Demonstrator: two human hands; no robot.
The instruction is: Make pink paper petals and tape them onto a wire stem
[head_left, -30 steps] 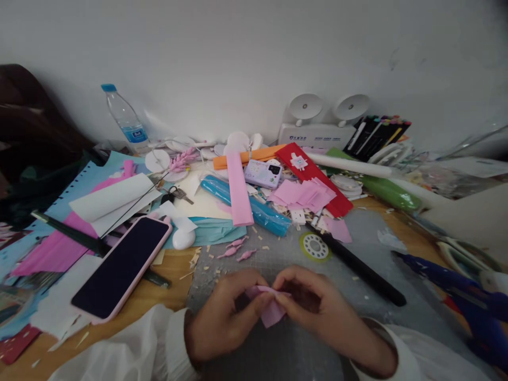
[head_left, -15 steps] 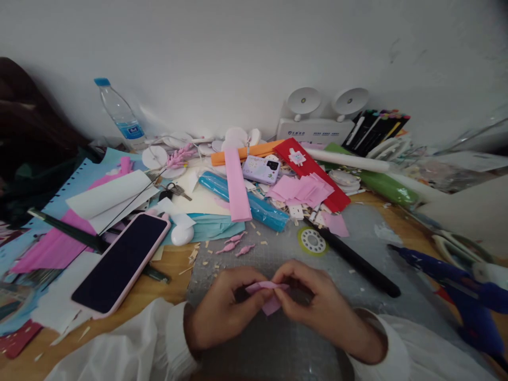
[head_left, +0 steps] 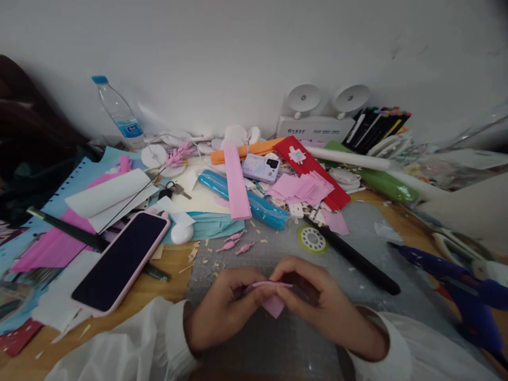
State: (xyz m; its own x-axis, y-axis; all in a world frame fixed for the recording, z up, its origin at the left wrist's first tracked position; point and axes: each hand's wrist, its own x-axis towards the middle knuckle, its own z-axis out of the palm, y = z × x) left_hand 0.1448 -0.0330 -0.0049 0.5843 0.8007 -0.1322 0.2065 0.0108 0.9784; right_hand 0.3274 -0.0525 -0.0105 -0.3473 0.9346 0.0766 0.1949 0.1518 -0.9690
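Observation:
A small pink paper piece [head_left: 273, 304] is pinched between both hands over the grey cutting mat [head_left: 254, 349]. My left hand [head_left: 230, 307] grips its left part with thumb and fingers. Its right part is held by my right hand [head_left: 317, 307], with the two thumbs close together below the upper edge. One corner of the paper points down between the thumbs. Several twisted pink pieces [head_left: 229, 245] lie on the mat just beyond my left hand. Farther back rests a pile of pink paper squares [head_left: 301, 188].
A phone [head_left: 121, 262] lies at the left, near a bottle [head_left: 121, 116] by the wall. Right of centre are a tape roll [head_left: 313, 239] and a long black tool [head_left: 361, 259]. A blue glue gun [head_left: 448, 275] lies at the far right. Blue rolled material [head_left: 244, 200] crosses the middle.
The thumbs have shifted along the pink paper, and its lower corner now hangs slightly lower. Both hands still hold it. The view has moved a little.

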